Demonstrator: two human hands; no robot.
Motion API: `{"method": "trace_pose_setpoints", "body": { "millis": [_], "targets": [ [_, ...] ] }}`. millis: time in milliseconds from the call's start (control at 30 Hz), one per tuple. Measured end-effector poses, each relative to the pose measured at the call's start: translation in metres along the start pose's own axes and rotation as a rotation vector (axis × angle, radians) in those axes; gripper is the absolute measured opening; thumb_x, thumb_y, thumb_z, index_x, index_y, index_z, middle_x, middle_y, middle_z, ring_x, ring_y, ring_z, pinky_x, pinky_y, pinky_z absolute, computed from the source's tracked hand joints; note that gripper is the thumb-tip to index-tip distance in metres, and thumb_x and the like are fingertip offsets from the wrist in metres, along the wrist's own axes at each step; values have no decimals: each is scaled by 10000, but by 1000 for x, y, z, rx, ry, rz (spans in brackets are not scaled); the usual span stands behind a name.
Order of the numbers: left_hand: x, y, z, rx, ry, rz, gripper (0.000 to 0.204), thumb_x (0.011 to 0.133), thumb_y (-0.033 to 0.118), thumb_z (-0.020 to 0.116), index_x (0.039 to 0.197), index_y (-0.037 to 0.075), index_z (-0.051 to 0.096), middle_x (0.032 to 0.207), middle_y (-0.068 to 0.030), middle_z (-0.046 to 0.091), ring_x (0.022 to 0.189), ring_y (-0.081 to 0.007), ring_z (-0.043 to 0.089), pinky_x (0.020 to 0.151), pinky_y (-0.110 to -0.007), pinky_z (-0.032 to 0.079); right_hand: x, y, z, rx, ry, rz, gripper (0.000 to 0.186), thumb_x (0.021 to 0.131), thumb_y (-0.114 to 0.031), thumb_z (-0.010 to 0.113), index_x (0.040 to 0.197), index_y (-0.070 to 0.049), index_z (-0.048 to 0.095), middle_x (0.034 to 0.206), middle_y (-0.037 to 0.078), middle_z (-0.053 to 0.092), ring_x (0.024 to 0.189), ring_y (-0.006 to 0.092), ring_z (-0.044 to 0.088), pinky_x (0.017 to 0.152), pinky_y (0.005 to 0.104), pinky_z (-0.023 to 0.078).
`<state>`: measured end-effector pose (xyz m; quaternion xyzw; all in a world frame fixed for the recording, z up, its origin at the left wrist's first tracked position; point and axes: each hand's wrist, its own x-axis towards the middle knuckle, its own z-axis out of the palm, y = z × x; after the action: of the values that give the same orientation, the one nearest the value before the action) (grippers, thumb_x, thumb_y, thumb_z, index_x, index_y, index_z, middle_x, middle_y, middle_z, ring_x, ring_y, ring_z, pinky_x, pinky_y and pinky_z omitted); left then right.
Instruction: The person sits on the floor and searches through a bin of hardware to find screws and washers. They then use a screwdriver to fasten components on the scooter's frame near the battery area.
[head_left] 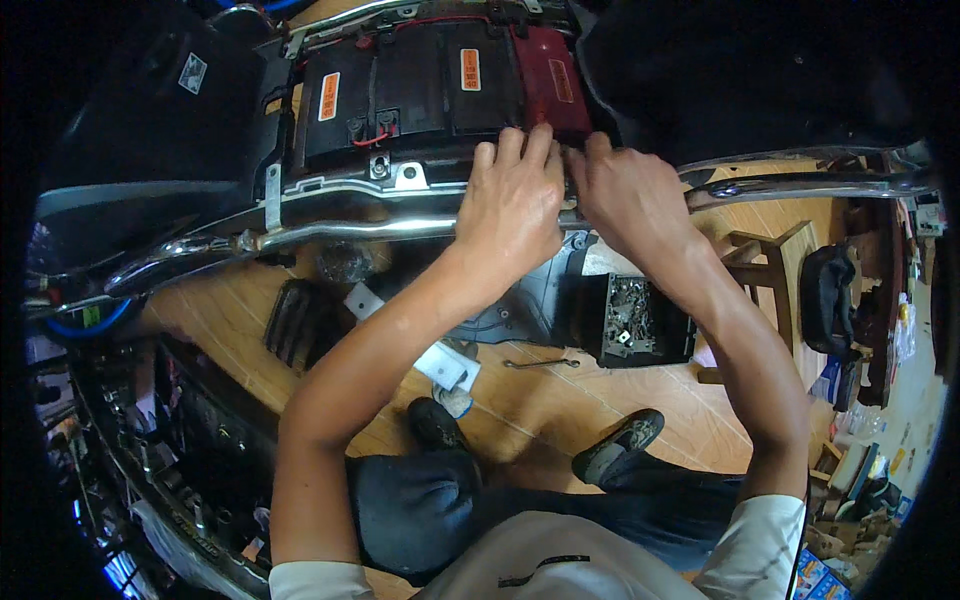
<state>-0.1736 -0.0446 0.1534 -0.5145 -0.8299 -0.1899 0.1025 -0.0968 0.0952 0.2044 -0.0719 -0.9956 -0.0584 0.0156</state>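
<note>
Both of my hands are together at the near edge of an open bay in a vehicle frame, just in front of a dark red block [553, 80]. My left hand [512, 195] has its fingers bent over that edge, their tips close to the red block. Right beside it, my right hand [630, 190] is closed, thumb and forefinger turned down toward the left fingers. Whatever lies between the fingertips is hidden. To the left of the red block sit black batteries [420, 85] with orange labels, and a short red wire [370, 139] joins two terminals.
A chrome tube [370, 229] runs along the frame below the bay. On the wooden floor are a black box of small metal parts [640, 325], a wrench [542, 363] and a white bracket [445, 367]. A wooden stool [775, 260] stands at right. Black body panels [170, 130] flank the bay.
</note>
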Motion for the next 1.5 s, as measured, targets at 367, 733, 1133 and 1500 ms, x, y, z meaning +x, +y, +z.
{"method": "trace_pose_setpoints", "body": {
  "millis": [367,733,1133,1500],
  "targets": [
    [0,-2,3,-21,18,23,591,620,63,724,1188,-88,659,1179,-188,580,1063,-334,525,868,-409,421,-3,3,15,83,42,-16,156,879,-67,573,1019,-2,544,807,236,699,749,404,721,640,474,586],
    [0,-1,1,-37,20,7,564,622,53,719,1168,-80,671,1178,-187,581,1059,-337,523,860,-414,423,-5,-1,7,122,13,46,202,897,-97,573,1070,4,600,840,220,711,760,384,730,642,458,596],
    [2,0,-2,-20,-45,3,657,609,143,808,1212,-65,652,1239,-176,570,1105,-349,519,897,-434,434,-14,-7,-2,297,155,201,252,990,-214,562,844,-23,637,763,264,688,710,450,693,637,524,560],
    [15,-9,-1,-331,178,29,415,775,335,834,1028,20,737,1073,-151,687,1051,-347,553,952,-463,440,-148,-55,52,1811,-872,743,282,905,7,631,1176,82,620,1038,127,674,955,196,690,866,283,609]
  ]
}}
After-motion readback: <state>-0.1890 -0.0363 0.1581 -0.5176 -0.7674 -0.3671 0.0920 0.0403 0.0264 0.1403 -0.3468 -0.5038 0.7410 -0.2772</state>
